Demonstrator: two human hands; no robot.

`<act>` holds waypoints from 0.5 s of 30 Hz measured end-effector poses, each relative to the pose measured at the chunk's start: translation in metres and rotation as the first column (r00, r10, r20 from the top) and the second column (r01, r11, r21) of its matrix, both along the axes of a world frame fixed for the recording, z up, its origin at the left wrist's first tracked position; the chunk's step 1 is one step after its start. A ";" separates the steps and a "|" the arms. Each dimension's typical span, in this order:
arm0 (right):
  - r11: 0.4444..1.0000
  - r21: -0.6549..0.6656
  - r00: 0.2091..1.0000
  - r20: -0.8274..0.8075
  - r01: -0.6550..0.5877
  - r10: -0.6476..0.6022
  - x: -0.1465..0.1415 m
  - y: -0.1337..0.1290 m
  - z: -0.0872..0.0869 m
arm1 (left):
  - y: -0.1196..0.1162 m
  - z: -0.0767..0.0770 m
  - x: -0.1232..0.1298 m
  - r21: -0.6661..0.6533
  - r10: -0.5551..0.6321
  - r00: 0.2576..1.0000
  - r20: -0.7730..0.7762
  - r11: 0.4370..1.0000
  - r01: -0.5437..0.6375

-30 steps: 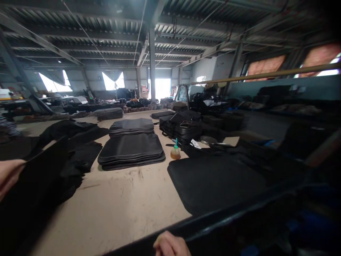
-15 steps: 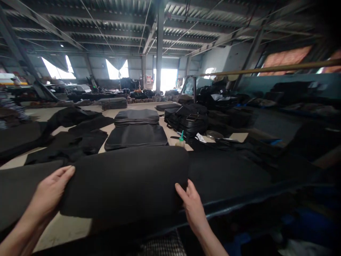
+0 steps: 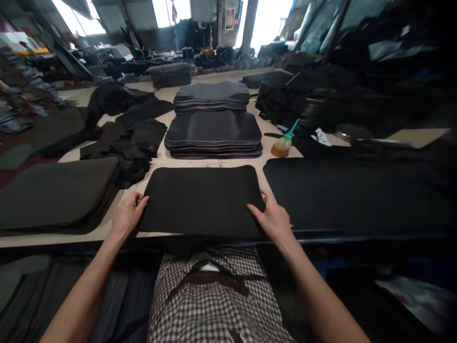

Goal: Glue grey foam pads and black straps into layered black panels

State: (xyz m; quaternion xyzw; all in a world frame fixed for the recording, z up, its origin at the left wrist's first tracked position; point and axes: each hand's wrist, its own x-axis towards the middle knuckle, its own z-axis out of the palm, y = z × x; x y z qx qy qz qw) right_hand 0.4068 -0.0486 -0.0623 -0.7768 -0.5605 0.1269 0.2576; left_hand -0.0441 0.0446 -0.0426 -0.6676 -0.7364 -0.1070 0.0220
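Observation:
A black flat panel with rounded corners lies at the table's front edge, right before me. My left hand pinches its left edge between thumb and fingers. On the opposite edge, my right hand grips the panel with the thumb on top and the fingers at the side. Just beyond it are a stack of dark panels with pale edges and another similar stack behind that. To the left sits a pile of dark panels, and a broad black sheet is to the right.
A bottle with a green nozzle holds amber liquid, right of the stacks. Crumpled black pieces lie at left. Black bags stand at the back right, near a round metal lid and a white tag.
The panel, raised and tilted before, is now down flat on the table, held by both hands. My view has tipped downward, showing the checked cloth on my lap.

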 end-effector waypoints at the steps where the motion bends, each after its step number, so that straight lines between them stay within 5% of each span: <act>1: 1.000 -0.024 0.999 0.035 0.013 -0.012 0.000 0.005 0.001 | 0.000 -0.001 0.000 -0.010 0.011 1.000 -0.016 1.000 -0.011; 7: 0.997 -0.063 0.995 0.088 0.045 -0.039 0.005 0.023 -0.003 | -0.005 -0.003 0.000 -0.077 0.058 0.998 -0.028 0.995 -0.060; 15: 0.999 -0.039 0.992 -0.125 -0.014 0.009 0.035 0.050 -0.006 | 0.022 0.012 -0.003 -0.101 0.068 0.925 0.375 0.994 -0.032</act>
